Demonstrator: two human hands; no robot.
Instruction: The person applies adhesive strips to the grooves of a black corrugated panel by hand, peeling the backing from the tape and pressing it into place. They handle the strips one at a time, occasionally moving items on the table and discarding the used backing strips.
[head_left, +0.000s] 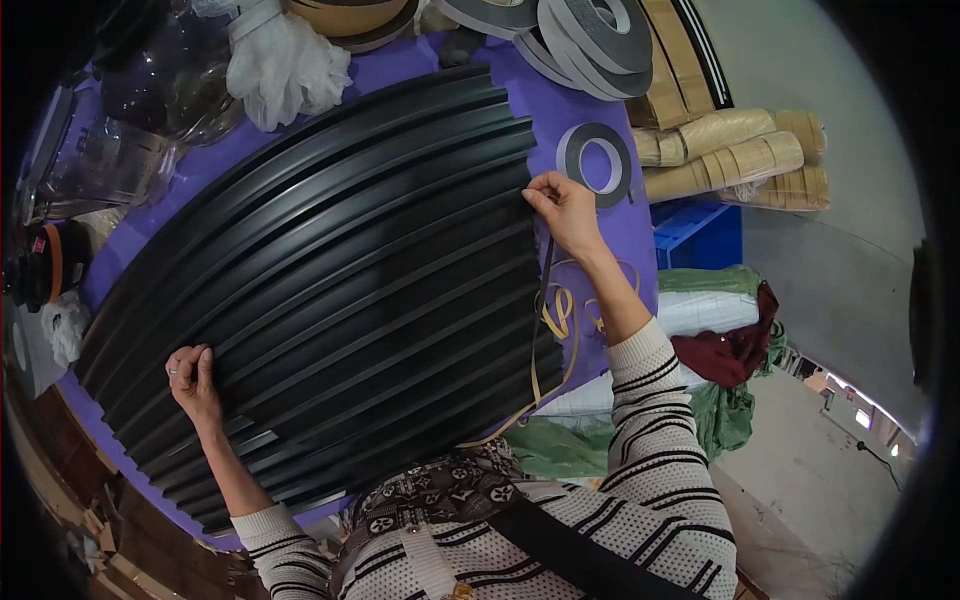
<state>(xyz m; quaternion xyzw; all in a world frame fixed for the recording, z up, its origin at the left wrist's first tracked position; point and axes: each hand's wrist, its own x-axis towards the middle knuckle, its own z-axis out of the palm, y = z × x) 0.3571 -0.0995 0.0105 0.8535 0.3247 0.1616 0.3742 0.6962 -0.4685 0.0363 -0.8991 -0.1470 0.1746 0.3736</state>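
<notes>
Long black ribbed strips (350, 260) lie side by side across the purple table, their ends forming jagged edges at left and right. My right hand (567, 215) is closed in a pinch at their right ends. From below it hangs a thin dark tape strip (546, 275), with yellowish backing paper (562, 312) curling in loops beside it. My left hand (192, 388) has its fingers curled together over the left part of the black strips; what it pinches, if anything, is too small to make out.
A roll of grey tape (622, 160) lies right of the strips, and more rolls (600, 50) are stacked behind. White plastic bags (280, 70) sit at the back left. Purple cloth (640, 235) covers the table. Wrapped brown rolls (740, 165) and a blue crate (700, 235) stand beyond its right edge.
</notes>
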